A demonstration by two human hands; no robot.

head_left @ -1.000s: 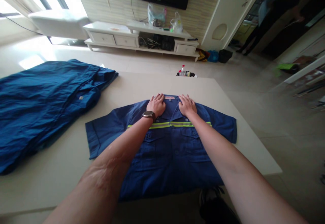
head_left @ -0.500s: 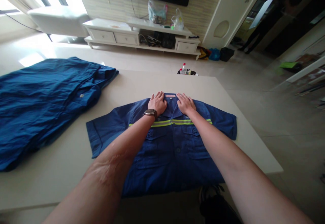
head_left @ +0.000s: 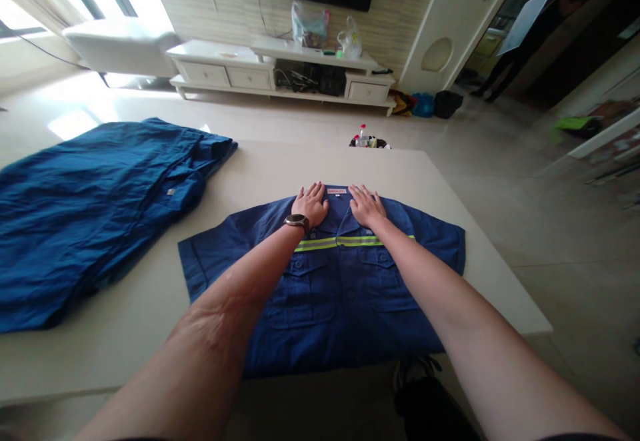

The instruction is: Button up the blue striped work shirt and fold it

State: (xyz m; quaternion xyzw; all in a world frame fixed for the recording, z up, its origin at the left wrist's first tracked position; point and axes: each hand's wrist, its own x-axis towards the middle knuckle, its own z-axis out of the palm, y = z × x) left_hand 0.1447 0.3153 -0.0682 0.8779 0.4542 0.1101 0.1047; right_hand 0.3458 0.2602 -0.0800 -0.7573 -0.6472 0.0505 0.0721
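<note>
A dark blue short-sleeved work shirt point(head_left: 345, 288) lies front side up on the pale table point(head_left: 370, 164), its collar toward the far edge. A yellow-green and grey reflective stripe point(head_left: 320, 244) crosses its chest above two buttoned pockets. My left hand point(head_left: 313, 206) lies flat on the left side of the collar, fingers stretched out, a dark watch point(head_left: 297, 221) on its wrist. On the collar's right side rests my right hand point(head_left: 367, 206), also flat with spread fingers. A label point(head_left: 337, 192) shows between the hands. My forearms hide parts of both sides of the shirt.
More blue clothing point(head_left: 100, 208) is spread over the table's left part. Beyond the table stand bottles point(head_left: 363, 136) and a white TV cabinet point(head_left: 205, 71) with plastic bags on it. A person point(head_left: 530, 34) stands in the doorway at the far right.
Both hands stay flat at the collar. The view has shifted slightly, and the shirt's left sleeve appears a little further right. The person in the doorway now shows a pale sheet more plainly.
</note>
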